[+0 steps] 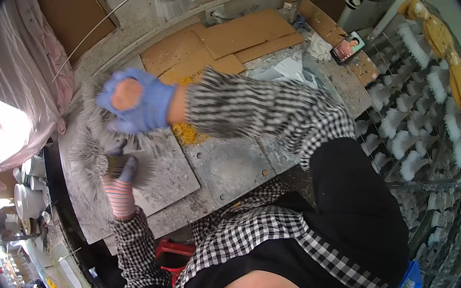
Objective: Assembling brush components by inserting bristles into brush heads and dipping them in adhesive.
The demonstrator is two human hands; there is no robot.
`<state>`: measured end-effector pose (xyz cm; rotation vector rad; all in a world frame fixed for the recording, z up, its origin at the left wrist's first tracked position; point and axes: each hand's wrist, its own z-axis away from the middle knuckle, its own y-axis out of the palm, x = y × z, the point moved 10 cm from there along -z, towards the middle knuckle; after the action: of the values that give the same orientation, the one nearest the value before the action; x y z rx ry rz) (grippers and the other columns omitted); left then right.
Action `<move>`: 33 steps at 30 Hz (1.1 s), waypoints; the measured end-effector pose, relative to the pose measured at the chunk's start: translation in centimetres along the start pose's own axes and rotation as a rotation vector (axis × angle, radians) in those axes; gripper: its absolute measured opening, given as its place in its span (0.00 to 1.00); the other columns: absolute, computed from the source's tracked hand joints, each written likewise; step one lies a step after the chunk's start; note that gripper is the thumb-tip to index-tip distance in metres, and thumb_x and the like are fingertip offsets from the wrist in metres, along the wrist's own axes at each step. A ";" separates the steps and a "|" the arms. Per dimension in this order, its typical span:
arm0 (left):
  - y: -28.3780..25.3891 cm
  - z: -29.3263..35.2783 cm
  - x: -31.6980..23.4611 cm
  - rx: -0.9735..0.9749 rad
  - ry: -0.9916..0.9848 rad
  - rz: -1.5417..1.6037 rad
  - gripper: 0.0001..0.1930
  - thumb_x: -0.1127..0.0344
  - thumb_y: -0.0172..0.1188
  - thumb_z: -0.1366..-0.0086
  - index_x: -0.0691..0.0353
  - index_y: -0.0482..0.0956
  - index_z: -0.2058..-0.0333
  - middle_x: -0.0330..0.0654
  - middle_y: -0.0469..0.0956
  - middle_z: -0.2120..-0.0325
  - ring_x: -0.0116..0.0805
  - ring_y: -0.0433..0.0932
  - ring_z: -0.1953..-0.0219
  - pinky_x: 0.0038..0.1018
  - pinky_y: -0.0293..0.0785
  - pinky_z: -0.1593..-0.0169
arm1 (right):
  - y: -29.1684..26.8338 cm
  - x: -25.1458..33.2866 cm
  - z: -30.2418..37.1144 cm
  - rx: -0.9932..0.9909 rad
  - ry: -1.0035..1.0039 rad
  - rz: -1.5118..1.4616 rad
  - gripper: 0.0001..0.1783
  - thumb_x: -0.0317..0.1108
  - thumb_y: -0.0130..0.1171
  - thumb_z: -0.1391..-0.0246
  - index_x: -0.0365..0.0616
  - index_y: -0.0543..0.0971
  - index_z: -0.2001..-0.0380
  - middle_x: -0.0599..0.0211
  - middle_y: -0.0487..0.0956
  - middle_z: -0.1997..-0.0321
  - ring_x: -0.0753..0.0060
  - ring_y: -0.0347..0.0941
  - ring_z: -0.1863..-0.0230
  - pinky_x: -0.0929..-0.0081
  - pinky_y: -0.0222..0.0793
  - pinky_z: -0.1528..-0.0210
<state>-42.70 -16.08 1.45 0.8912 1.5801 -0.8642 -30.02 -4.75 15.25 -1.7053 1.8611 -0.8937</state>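
My left hand [121, 183], in a striped glove with grey fingertips, is closed round a bundle of thin grey strands [143, 172] at the table's left side. Just beyond it, my right hand [135, 100] in a blue glove is over a loose heap of similar grey strands [82, 154]. Motion smears its fingers, so whether they grip any strands cannot be told. A pile of yellow rubber bands [187, 134] lies beside my right wrist, partly hidden by the sleeve.
Cardboard sheets [249, 34] cover the table's far side, near a phone [347, 49] propped up. A wire rack [376, 156] with several white fan-shaped bundles stands at right, yellow cloth [459, 83] hanging over it. A pink curtain [28, 56] hangs at left; a red stool [174, 249] is below the table.
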 end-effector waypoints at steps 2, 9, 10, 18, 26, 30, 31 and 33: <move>-1.5 -2.0 -1.8 -0.059 0.010 -0.085 0.22 0.76 0.66 0.41 0.67 0.76 0.47 0.44 0.80 0.54 0.29 0.78 0.55 0.28 0.75 0.47 | 3.9 -1.7 -5.8 0.124 0.033 0.088 0.19 0.49 0.57 0.49 0.47 0.79 0.61 0.59 0.80 0.58 0.54 0.76 0.52 0.55 0.69 0.51; -3.4 -9.4 -7.1 -0.139 0.061 0.011 0.18 0.62 0.65 0.34 0.61 0.75 0.49 0.40 0.81 0.62 0.27 0.78 0.60 0.23 0.74 0.54 | 5.8 -7.8 -12.8 -0.289 -0.002 0.463 0.25 0.39 0.51 0.38 0.47 0.73 0.39 0.57 0.79 0.46 0.52 0.74 0.43 0.49 0.49 0.28; -4.1 -10.2 -7.5 -0.140 0.067 0.009 0.18 0.62 0.65 0.34 0.61 0.75 0.49 0.40 0.81 0.62 0.27 0.78 0.60 0.23 0.74 0.54 | 5.8 -8.2 -13.5 -0.294 -0.004 0.464 0.25 0.39 0.51 0.38 0.47 0.73 0.39 0.57 0.79 0.46 0.52 0.74 0.43 0.49 0.49 0.28; -15.8 -19.6 -6.9 -0.322 0.215 -0.131 0.16 0.60 0.58 0.28 0.64 0.77 0.49 0.40 0.78 0.57 0.31 0.76 0.55 0.28 0.72 0.47 | 6.8 -7.0 -13.9 0.029 0.099 0.348 0.08 0.39 0.55 0.50 0.54 0.83 0.74 0.64 0.82 0.75 0.62 0.80 0.71 0.54 0.62 0.66; -8.2 -17.4 -9.9 -0.096 0.324 -0.347 0.19 0.63 0.56 0.28 0.71 0.73 0.45 0.44 0.78 0.53 0.34 0.75 0.49 0.27 0.71 0.42 | 5.5 -4.9 -12.8 0.061 0.061 0.286 0.07 0.40 0.59 0.52 0.53 0.84 0.75 0.69 0.82 0.75 0.63 0.77 0.73 0.57 0.59 0.69; -6.6 -16.9 -8.0 -0.235 0.382 -0.207 0.28 0.65 0.65 0.33 0.68 0.66 0.38 0.45 0.75 0.48 0.34 0.73 0.46 0.28 0.72 0.42 | 5.9 -4.7 -12.0 0.065 0.036 0.208 0.07 0.41 0.62 0.51 0.53 0.85 0.74 0.72 0.83 0.74 0.63 0.77 0.71 0.58 0.59 0.70; -5.1 -16.6 -8.7 -0.272 0.376 -0.192 0.31 0.64 0.65 0.33 0.66 0.63 0.36 0.46 0.73 0.45 0.33 0.72 0.45 0.28 0.71 0.41 | 6.4 -5.5 -12.1 0.110 0.059 0.242 0.06 0.40 0.63 0.51 0.54 0.85 0.72 0.73 0.83 0.74 0.63 0.78 0.70 0.59 0.60 0.70; -4.4 -16.5 -8.5 -0.312 0.316 -0.294 0.38 0.62 0.64 0.32 0.61 0.52 0.30 0.47 0.67 0.39 0.34 0.68 0.41 0.29 0.67 0.37 | 6.4 -7.2 -12.4 0.062 0.095 0.234 0.07 0.41 0.63 0.51 0.54 0.85 0.73 0.72 0.83 0.74 0.63 0.78 0.71 0.59 0.61 0.69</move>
<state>-52.59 -4.42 12.87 0.5984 2.0920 -0.6703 -42.34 4.39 18.43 -1.3948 2.0226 -0.9391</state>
